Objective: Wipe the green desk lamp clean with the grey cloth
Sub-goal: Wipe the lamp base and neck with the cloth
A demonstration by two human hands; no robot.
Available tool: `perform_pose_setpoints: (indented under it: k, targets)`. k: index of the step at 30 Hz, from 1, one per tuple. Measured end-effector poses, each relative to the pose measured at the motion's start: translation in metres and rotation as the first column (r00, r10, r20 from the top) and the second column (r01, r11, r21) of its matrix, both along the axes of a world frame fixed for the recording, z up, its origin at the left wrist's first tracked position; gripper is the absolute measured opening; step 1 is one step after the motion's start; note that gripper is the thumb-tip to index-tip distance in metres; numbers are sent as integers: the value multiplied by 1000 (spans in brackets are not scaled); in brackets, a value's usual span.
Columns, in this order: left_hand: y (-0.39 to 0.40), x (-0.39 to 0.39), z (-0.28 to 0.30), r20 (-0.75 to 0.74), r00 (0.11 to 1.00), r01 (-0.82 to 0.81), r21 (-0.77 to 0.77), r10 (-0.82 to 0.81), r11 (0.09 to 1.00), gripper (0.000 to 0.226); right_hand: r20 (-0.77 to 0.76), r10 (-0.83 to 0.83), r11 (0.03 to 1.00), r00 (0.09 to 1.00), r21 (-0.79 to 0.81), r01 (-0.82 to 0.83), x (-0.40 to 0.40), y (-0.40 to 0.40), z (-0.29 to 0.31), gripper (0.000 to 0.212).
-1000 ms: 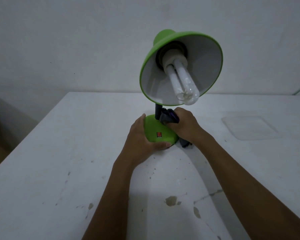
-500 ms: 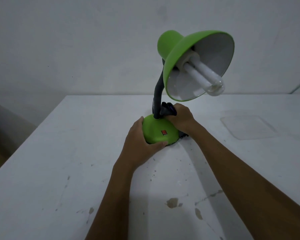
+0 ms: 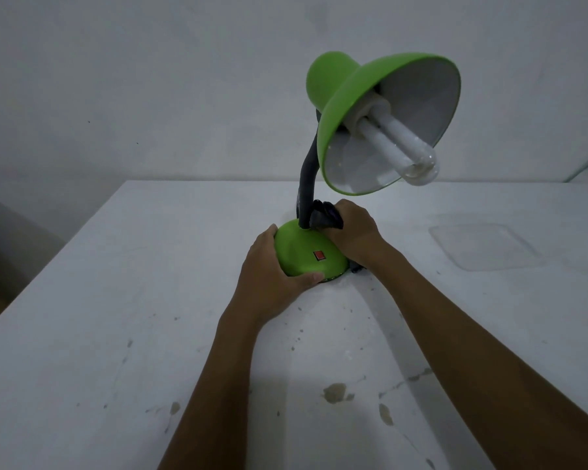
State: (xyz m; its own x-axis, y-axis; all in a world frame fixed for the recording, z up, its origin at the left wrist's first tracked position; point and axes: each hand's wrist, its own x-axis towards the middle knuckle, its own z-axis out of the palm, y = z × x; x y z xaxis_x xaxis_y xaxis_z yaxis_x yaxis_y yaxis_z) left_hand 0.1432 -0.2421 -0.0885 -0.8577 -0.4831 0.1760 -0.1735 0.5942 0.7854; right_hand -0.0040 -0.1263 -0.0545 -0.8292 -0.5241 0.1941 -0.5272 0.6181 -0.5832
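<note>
Near the centre of the frame, the green desk lamp with a domed plastic base stands on a white, stained tabletop. A small red rocker switch sits on the front of the base. From the top of the base a black flexible neck curves upward to the green cone-shaped shade, which is tilted toward the upper right of the frame and shows its white inside and a white tubular bulb. The left hand is clasped around the left and front edge of the base, thumb lying along its lower rim. The right hand is closed around the bunched dark grey cloth, pressing it against the foot of the neck where it meets the base. Right of the lamp, a flat clear plastic square lies on the tabletop. Behind the table rises a plain pale wall.
</note>
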Motion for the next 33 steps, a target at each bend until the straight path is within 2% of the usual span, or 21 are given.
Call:
perform_pose_setpoints:
  k: [7,11,15,19,21,25,30,33]
  targets:
    - [0,-1,-1,-7,1000,21,53,-21,998,120,56,148,988,987,29,-150,8,27,-4,28]
    - [-1,0,0,-6,1000,28,52,-28,998,120,54,108,994,993,-9,-108,13,27,-4,31]
    - [0,1,2,-5,1000,22,45,-22,999,120,86,149,988,985,-44,-145,20,35,-2,35]
    - [0,2,2,-10,1000,26,38,-25,999,119,101,172,984,980,-70,-166,30,50,0,26]
    - [0,2,2,-7,1000,17,40,-16,999,119,103,186,981,977,-75,-179,37,56,1,28]
    - [1,1,2,-2,1000,0,28,0,1000,113,60,214,974,975,-84,-208,53,59,1,39]
    - [1,2,2,-7,1000,3,29,-3,1000,116,-70,142,986,987,-76,-147,63,44,-7,27]
    - [0,2,2,0,1000,10,35,-10,999,114,-92,69,991,993,-107,-78,64,40,-2,36]
